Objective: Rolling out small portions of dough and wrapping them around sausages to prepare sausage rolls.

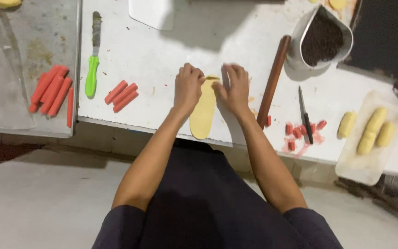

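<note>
A long flat oval of yellow dough (203, 114) lies on the white table (162, 60), its near end at the table's front edge. My left hand (188, 86) and my right hand (233, 87) rest with curled fingers on the dough's far end, one on each side. The far tip of the dough shows between the two hands. Whether the fingers grip or only press the dough is unclear.
A wooden rolling pin (273, 81) lies right of my right hand. Beyond it are a knife (305, 115) among cut red sausage pieces (295, 131), yellow dough logs (371, 130) on a white board, and a metal scoop of dark bits (322, 39). Left: red sausage sticks (121, 96), a green-handled spatula (92, 69).
</note>
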